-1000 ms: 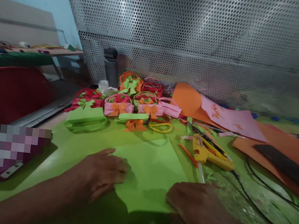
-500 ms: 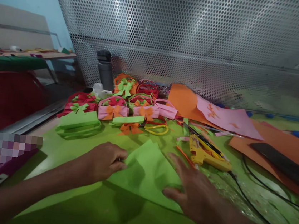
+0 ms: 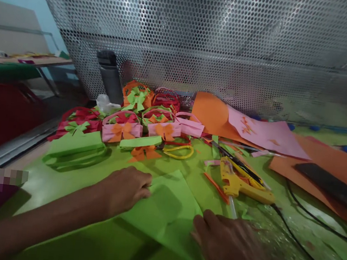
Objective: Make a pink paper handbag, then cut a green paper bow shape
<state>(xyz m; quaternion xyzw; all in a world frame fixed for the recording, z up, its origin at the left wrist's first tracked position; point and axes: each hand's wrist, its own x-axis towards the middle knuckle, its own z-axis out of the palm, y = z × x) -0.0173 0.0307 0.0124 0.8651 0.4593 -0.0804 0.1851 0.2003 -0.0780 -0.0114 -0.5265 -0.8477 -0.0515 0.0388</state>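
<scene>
A bright green craft sheet (image 3: 169,206), with soft creases, is held over the lime-green tabletop between my two hands. My left hand (image 3: 125,189) is closed at its left edge, thumb and fingers pinching it. At the right edge my right hand (image 3: 226,238) has its fingers curled around the sheet; the thumb is mostly hidden. Just beyond my right hand lies a yellow glue gun (image 3: 246,188) with a clear glue stick. Past the sheet are an orange bow (image 3: 146,152), a flat green folded piece (image 3: 140,142) and yellow-handled scissors (image 3: 179,150).
Small paper bags with bows (image 3: 123,132) stand at the back left, with a green bag (image 3: 75,148) in front. Behind them stands a grey bottle (image 3: 110,79). Orange sheets (image 3: 209,113), a pink sheet (image 3: 267,132) and a black phone-like slab (image 3: 330,181) lie right. A black cord (image 3: 301,244) trails nearby.
My right hand has moved down and toward me, its spread fingers now curled on the sheet's right edge. The sheet lies flatter. My left hand keeps its pinch.
</scene>
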